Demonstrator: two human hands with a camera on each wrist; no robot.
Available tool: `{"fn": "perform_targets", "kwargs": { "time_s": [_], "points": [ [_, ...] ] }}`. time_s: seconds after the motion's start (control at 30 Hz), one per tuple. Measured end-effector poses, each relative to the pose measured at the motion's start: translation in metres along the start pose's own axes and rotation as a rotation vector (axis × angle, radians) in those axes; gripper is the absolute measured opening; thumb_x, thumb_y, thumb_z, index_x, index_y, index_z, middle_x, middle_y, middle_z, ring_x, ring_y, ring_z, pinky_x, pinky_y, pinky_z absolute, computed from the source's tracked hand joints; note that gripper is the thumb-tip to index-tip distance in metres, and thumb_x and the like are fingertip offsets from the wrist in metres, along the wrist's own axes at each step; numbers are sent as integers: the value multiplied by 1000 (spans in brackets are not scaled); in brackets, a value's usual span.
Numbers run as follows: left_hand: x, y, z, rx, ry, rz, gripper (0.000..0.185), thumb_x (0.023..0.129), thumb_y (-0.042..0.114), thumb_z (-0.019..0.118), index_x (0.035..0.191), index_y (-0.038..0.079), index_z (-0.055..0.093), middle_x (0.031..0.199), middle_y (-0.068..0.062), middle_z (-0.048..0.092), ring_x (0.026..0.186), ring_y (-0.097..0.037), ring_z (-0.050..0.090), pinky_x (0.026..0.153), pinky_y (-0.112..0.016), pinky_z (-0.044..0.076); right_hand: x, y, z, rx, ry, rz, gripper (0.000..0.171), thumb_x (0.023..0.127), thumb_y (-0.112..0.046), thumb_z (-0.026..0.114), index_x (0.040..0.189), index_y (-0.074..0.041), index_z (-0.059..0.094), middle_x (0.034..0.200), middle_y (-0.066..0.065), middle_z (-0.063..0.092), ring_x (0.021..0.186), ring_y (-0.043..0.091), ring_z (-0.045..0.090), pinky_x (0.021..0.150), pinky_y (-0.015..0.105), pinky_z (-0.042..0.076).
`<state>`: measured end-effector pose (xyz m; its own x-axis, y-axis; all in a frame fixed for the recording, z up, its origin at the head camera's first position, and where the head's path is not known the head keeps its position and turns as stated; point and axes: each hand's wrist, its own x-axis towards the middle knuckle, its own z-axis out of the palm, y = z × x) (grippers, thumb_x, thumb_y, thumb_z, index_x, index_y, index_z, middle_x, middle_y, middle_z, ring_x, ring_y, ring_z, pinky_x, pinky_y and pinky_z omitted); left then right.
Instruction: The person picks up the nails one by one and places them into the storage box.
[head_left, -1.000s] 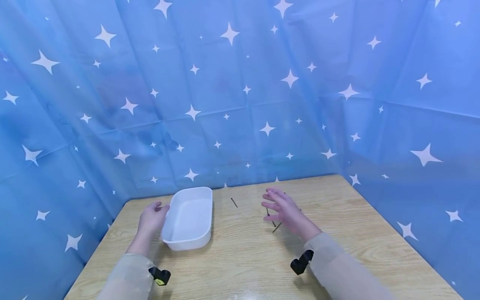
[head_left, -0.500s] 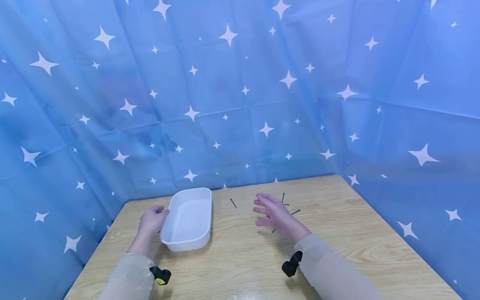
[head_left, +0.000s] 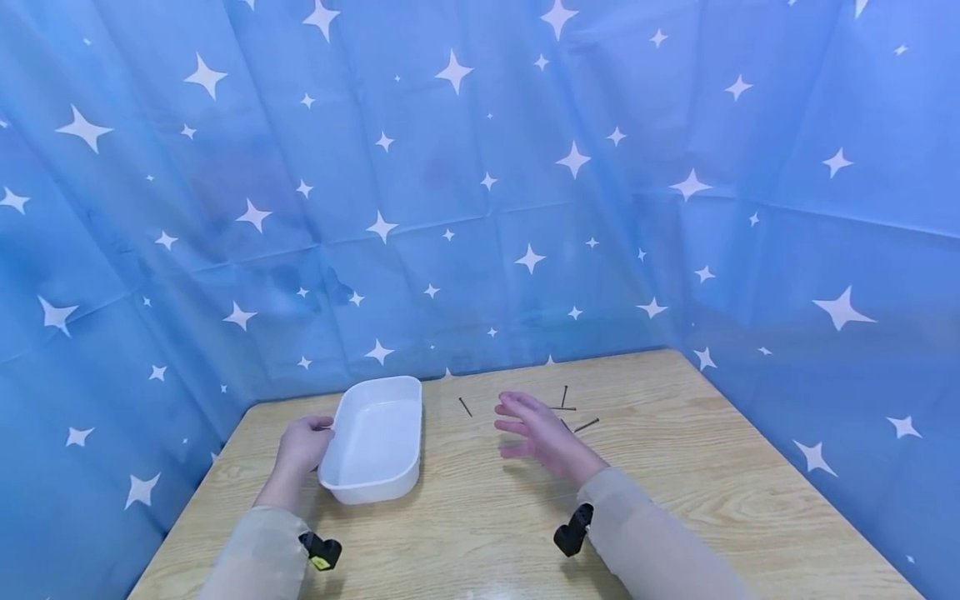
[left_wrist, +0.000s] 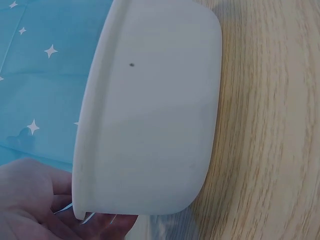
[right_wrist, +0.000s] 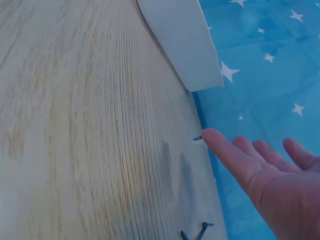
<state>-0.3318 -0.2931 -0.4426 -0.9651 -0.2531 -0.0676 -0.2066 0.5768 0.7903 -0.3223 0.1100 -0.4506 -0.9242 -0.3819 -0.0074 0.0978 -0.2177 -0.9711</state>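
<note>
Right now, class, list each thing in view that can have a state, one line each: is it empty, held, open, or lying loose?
Tub: upright on the table, empty.
Left hand: holds the tub's left rim.
Right hand: open, fingers straight, holding nothing, above the table.
Nails: lying loose on the table.

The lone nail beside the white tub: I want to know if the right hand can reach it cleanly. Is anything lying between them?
Nothing visible does. Only bare wooden table lies between the open right hand and the lone nail; the white tub sits beyond it.
</note>
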Motion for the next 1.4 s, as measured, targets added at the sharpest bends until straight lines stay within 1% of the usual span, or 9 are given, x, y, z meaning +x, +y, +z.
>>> {"fn": "perform_targets", "kwargs": {
  "time_s": [0.27,0.5,0.6,0.73,0.87,0.97,1.1,1.23,1.4],
  "points": [
    [-1,-2,1,4,-6,-17,45,103,13,50,144,-6,50,137,-32,53,121,-46,56,94,-56,55,-2,0,0,-7,7,7,72,105,-44,54,157,-2,27,159,26,31,145,47,31,104,66,45],
    [-4,-3,4,-9,-16,10,45,101,12,52,142,-6,51,133,-31,56,113,-42,62,80,-45,62,-3,-2,-5,-29,8,11,73,104,-46,55,157,-2,28,158,26,32,145,47,30,105,66,43],
    [-6,-3,6,-25,-28,29,44,101,12,52,141,-7,53,130,-30,58,109,-40,63,74,-40,63,-6,-3,-9,-54,11,18,74,104,-46,55,156,-2,29,158,26,33,145,47,30,107,66,41],
    [-9,-1,9,-48,-32,52,43,100,11,54,139,-7,55,127,-29,60,104,-36,65,69,-37,62,-10,-7,-15,-84,4,25,74,104,-46,54,157,-1,27,158,26,32,146,46,29,107,66,41],
    [-13,1,11,-68,-42,85,42,99,9,55,137,-8,55,125,-29,61,101,-35,66,67,-37,63,-15,-11,-21,-90,-3,19,73,105,-46,53,157,-2,27,159,26,31,147,45,27,109,66,39],
    [-17,2,13,-75,-57,100,41,99,8,55,137,-9,54,126,-30,60,103,-36,65,69,-38,63,-18,-13,-24,-92,-11,22,72,105,-45,53,157,-2,26,159,26,30,147,45,26,109,66,38],
    [-22,2,14,-89,-74,100,41,99,7,56,137,-9,54,125,-28,61,103,-35,65,71,-38,63,-23,-14,-27,-98,-20,28,72,106,-43,52,158,-1,25,159,27,30,147,47,25,109,66,38],
    [-28,4,17,-104,-87,102,40,99,7,56,136,-9,55,123,-27,61,102,-34,65,69,-39,63,-28,-15,-30,-111,-23,22,72,106,-42,52,157,0,25,159,27,30,147,47,24,109,67,38],
    [-35,3,22,-178,-120,107,42,99,5,57,138,-10,52,122,-27,60,105,-37,64,69,-42,64,-34,-18,-34,-132,-26,20,71,106,-43,51,157,1,27,158,26,31,147,47,24,109,66,39]
  ]
}}
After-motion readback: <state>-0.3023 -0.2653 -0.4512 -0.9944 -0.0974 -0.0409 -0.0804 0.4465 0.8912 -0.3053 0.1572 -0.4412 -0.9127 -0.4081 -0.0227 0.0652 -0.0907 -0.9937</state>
